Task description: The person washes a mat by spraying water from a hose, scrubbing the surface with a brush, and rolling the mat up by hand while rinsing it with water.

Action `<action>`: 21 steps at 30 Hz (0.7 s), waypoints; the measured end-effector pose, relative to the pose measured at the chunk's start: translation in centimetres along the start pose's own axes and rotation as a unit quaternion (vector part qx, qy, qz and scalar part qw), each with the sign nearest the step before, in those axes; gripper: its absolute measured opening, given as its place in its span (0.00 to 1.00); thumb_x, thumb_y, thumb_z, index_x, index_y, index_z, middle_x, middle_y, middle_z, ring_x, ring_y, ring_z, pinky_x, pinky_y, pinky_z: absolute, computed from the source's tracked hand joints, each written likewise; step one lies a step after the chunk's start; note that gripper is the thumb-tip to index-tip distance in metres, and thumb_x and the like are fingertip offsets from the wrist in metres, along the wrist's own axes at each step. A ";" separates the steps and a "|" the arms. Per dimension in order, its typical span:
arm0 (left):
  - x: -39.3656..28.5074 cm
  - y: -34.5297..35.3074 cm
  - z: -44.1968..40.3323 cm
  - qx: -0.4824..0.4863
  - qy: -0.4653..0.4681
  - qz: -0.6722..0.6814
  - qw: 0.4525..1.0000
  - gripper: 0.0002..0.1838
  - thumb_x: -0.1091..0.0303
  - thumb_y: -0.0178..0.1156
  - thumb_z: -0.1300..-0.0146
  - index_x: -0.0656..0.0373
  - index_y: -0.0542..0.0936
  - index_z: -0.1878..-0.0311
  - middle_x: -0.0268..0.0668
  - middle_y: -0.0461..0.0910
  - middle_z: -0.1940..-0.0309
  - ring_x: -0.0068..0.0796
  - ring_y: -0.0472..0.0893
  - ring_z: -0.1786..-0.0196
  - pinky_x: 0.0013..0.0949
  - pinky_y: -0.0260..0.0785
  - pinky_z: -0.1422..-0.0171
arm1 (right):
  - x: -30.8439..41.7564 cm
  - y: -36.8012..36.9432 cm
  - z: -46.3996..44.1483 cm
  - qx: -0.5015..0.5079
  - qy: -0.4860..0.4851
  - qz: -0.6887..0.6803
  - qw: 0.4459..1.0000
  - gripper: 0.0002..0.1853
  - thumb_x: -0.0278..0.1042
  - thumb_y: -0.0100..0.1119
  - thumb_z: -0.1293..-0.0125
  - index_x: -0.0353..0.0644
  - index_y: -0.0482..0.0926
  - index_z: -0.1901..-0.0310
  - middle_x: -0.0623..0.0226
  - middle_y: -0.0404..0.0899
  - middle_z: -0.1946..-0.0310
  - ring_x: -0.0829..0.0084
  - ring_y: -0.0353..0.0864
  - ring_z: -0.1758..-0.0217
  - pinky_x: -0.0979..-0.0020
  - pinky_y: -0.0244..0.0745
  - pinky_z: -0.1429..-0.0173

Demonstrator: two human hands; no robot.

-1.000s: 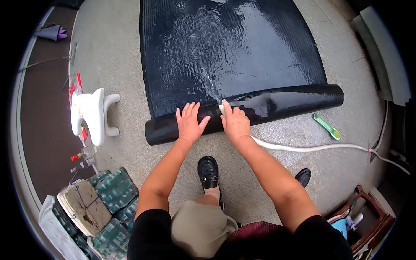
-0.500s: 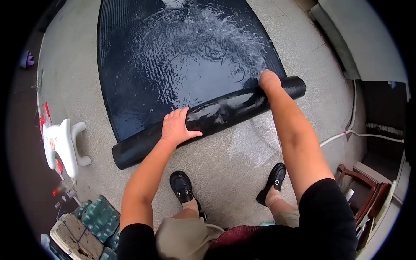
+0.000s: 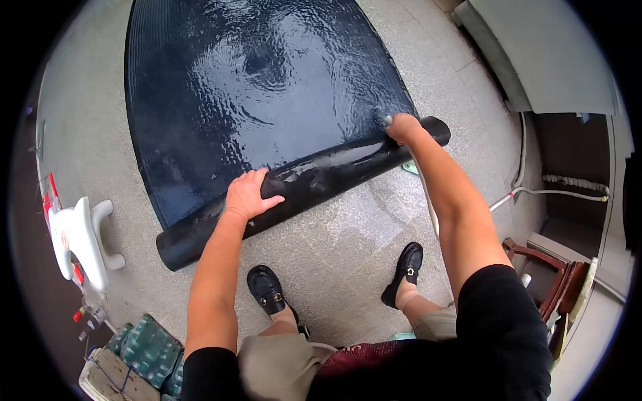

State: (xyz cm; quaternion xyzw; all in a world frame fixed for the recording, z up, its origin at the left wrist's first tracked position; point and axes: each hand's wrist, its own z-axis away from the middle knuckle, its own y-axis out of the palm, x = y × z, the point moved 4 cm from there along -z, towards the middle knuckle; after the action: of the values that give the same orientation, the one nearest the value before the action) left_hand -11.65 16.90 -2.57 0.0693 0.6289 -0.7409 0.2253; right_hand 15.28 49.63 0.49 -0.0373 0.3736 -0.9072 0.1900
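A wet black ribbed mat lies spread on the floor, water rippling over it. Its near end is rolled into a thick tube, slanting up to the right. My left hand rests on the roll left of its middle, fingers lying flat and thumb spread. Near the roll's right end, my right hand is wrapped round the white hose, whose tip sticks out at the left of my fist above the wet mat. The hose runs down beside my right forearm.
A white stool stands at the left. Packs of green bottles and a tied bundle are at the lower left. A brown wooden chair is at the right. Part of a green brush shows behind the roll's right end.
My right hand has moved right along the roll with the hose. The view has shifted, and the mat and roll now sit further left and more slanted. My left hand stays on the roll.
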 end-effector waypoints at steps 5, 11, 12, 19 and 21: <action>-0.6 -0.7 -0.1 0.039 -0.020 0.011 0.999 0.42 0.40 0.69 0.51 0.56 0.72 0.38 0.43 0.77 0.50 0.46 0.77 0.45 0.44 0.69 0.39 | 1.1 -0.6 1.7 -0.118 -0.002 0.010 0.993 0.32 0.63 0.49 0.32 0.40 0.75 0.43 0.48 0.82 0.50 0.59 0.81 0.42 0.59 0.75 0.41; -1.1 -0.7 0.6 -0.074 0.036 -0.042 0.996 0.45 0.40 0.70 0.53 0.54 0.70 0.33 0.43 0.74 0.46 0.45 0.73 0.42 0.47 0.63 0.35 | 2.0 -1.5 1.9 -0.205 -0.166 0.066 0.962 0.24 0.45 0.43 0.30 0.55 0.74 0.36 0.57 0.80 0.43 0.58 0.77 0.37 0.61 0.70 0.34; -1.3 -0.5 1.4 -0.099 0.026 -0.071 0.992 0.47 0.37 0.70 0.54 0.54 0.71 0.34 0.43 0.74 0.46 0.44 0.72 0.42 0.48 0.62 0.35 | -0.2 -1.4 0.6 -0.168 -0.196 0.003 0.966 0.26 0.41 0.46 0.35 0.54 0.73 0.34 0.56 0.79 0.42 0.58 0.75 0.35 0.60 0.68 0.33; -5.3 -0.1 4.0 0.024 -0.022 -0.103 0.994 0.72 0.36 0.78 0.75 0.57 0.55 0.24 0.57 0.53 0.26 0.54 0.51 0.22 0.63 0.44 0.24 | -3.7 -1.6 1.4 0.058 -0.179 0.223 0.956 0.70 0.56 0.81 0.66 0.54 0.46 0.22 0.58 0.65 0.30 0.59 0.58 0.23 0.52 0.50 0.21; -5.2 0.0 3.4 0.049 -0.029 -0.144 0.988 0.71 0.39 0.80 0.74 0.57 0.55 0.24 0.58 0.52 0.26 0.55 0.50 0.22 0.63 0.45 0.24 | -3.9 -1.4 -0.3 0.014 -0.192 0.288 0.938 0.64 0.61 0.80 0.68 0.53 0.57 0.25 0.61 0.74 0.37 0.61 0.67 0.29 0.57 0.64 0.28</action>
State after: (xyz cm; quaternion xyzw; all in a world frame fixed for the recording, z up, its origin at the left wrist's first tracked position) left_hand -6.45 14.91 0.15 -0.0326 0.5883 -0.7974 0.1306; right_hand 18.35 52.20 1.57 -0.0993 0.3123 -0.7939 0.5122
